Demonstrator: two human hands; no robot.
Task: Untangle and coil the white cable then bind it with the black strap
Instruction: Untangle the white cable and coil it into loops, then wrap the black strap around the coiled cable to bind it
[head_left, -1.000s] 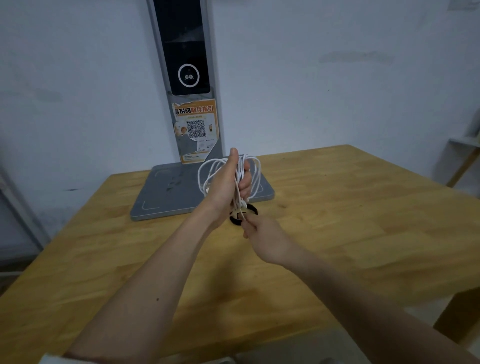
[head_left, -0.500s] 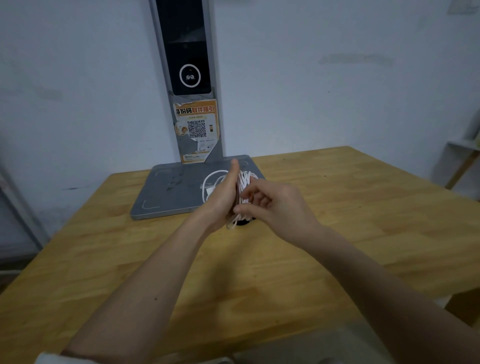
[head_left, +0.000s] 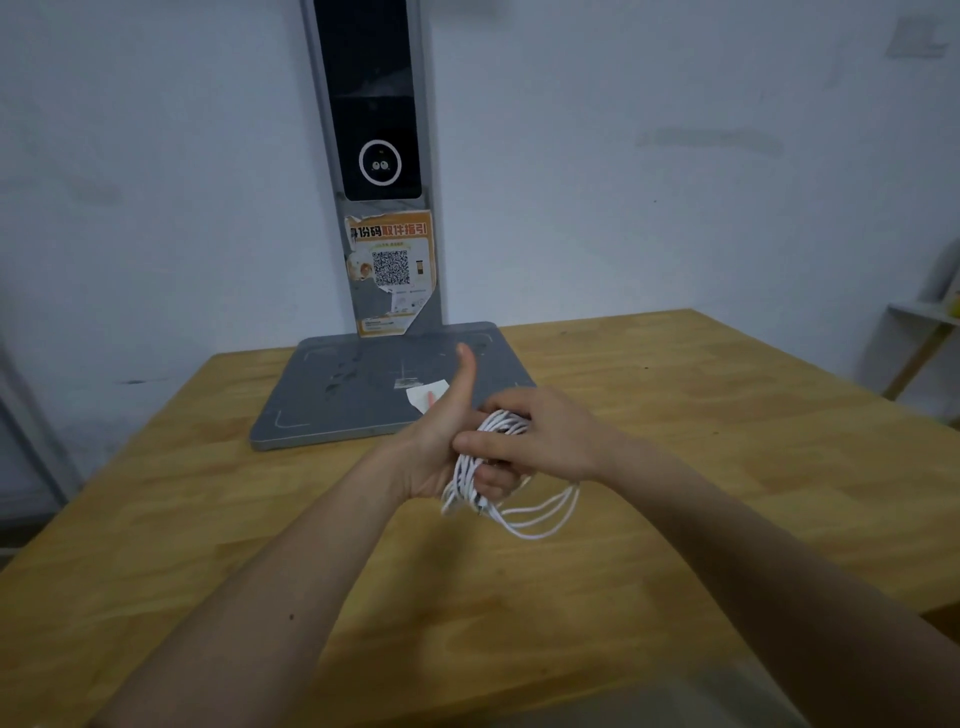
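The white cable (head_left: 524, 512) is gathered into a coil held above the wooden table (head_left: 727, 467), its loops hanging down to the right. My left hand (head_left: 434, 447) holds the coil from the left, thumb pointing up and fingers curled under the bundle. My right hand (head_left: 540, 439) lies over the top of the coil and grips it with curled fingers. The black strap is hidden from view behind my hands.
A grey stand base (head_left: 363, 395) with a tall post (head_left: 384, 208) carrying a QR sticker sits at the table's back edge against the wall. A small white paper scrap (head_left: 423, 396) lies on the base. A shelf (head_left: 930, 322) stands at far right.
My right hand rose from below the coil to grip it from the top. The coil tipped over so its loops now hang low on the right. The strap is covered.
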